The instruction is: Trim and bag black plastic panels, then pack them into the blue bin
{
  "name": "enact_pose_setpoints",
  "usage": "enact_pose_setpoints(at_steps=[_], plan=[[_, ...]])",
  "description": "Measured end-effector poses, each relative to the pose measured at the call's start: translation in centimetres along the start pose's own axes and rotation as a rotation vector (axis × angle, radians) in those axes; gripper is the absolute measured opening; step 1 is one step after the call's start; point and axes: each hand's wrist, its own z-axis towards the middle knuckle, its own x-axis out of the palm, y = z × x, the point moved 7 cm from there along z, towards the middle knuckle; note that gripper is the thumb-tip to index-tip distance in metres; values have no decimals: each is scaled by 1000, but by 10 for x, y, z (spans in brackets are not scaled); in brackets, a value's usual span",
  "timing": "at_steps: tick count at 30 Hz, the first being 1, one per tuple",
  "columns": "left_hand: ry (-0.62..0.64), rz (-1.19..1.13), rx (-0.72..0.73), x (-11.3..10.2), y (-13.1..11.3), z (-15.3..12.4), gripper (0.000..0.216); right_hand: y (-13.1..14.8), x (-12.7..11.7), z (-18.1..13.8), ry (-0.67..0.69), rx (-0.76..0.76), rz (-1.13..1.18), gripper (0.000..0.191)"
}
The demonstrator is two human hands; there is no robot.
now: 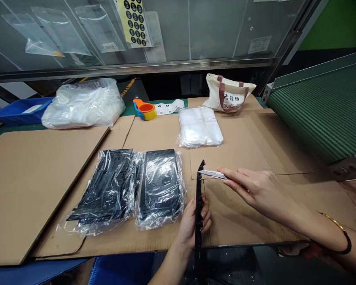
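Note:
My left hand (192, 221) is closed round a long black plastic panel (198, 206), which stands on edge near the table's front. Pinched in my right hand (252, 188) is a slim silver utility knife (214, 174). Its tip meets the panel's edge close to the upper end. To the left of my hands lie black panels in clear plastic bags: one bagged panel (161, 182) nearest, and a bagged stack (108, 188) beside it. The lower end of the panel runs down past the table edge.
Cardboard (243, 146) covers the table, with a thicker sheet (38, 178) on the left. Behind are a bundle of clear bags (200, 126), colored tape rings (146, 110), a canvas bag (230, 94) and a large plastic sack (86, 105). A green conveyor (329, 107) runs along the right.

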Motion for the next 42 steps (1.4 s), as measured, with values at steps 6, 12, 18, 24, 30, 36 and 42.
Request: enact_pose_setpoints(at_steps=[6,12,18,24,30,36,42], plan=[[1,-3,11,-5,1,0,26,2,-3,-1,-16,-11,-3,37],[4,-31,16,-7,4,1,22,5,-3,-2,-28,-32,-13,37],[29,-32,13,-5,3,1,22,2,-2,-2,-23,-15,-5,36],[64,-53,11,-3,3,1,21,5,-2,-3,-37,-32,-14,37],[54,-55,14,-4,4,2,20,8,-5,-4,-48,-58,-12,37],[55,-52,17,-3,3,2,19,6,-6,-4,-42,-52,25,37],[60,-41,26,-1,2,0,19,4,-6,-3,-57,-47,-5,36]])
